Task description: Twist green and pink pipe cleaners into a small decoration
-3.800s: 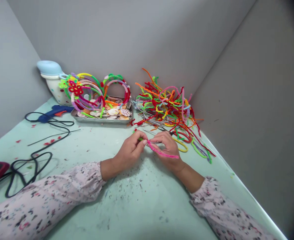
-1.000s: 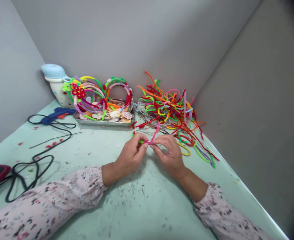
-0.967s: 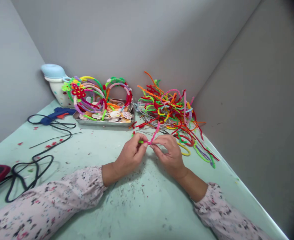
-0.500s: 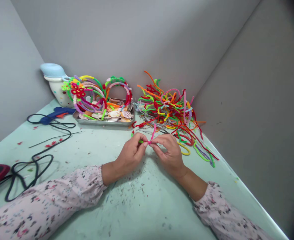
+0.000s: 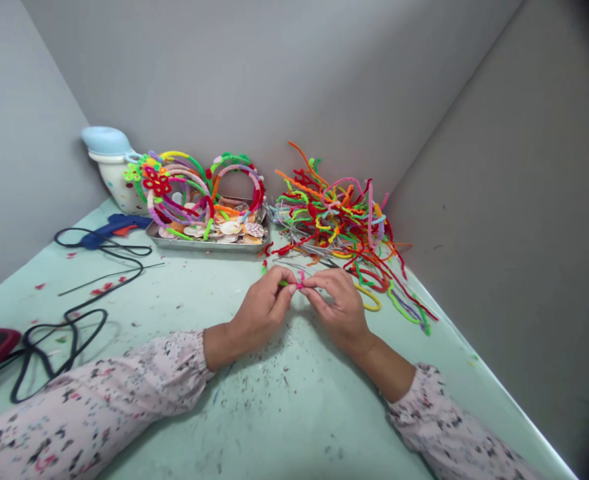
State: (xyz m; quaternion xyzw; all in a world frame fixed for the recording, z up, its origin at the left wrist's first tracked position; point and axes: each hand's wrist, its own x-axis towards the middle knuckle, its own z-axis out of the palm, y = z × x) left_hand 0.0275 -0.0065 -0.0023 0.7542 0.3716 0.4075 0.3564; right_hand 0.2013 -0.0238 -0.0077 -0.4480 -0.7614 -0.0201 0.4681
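My left hand [image 5: 268, 299] is closed in a pinch on a green pipe cleaner [image 5: 283, 283], most of which the fingers cover. Right where the fingertips of both hands meet, a pink pipe cleaner [image 5: 301, 275] sticks up a short way, its lower part wound against the green one. My right hand [image 5: 338, 307] pinches the pink one between thumb and forefinger. Just beyond the left knuckles shows a small red and green tip [image 5: 264, 267]; whether it belongs to the held piece I cannot tell.
A tangled heap of pipe cleaners [image 5: 334, 213] lies behind my hands, scissors [image 5: 330, 263] partly under it. To its left, a metal tray [image 5: 209, 247] holds shells and headbands [image 5: 181, 190]. Further left are a blue glue gun [image 5: 109, 230], a black cord [image 5: 77, 320] and a lidded cup [image 5: 117, 170].
The pink pipe cleaner's free end stood tall and leaned right; now it looks shorter and more upright between the fingertips. Both hands stay in nearly the same place.
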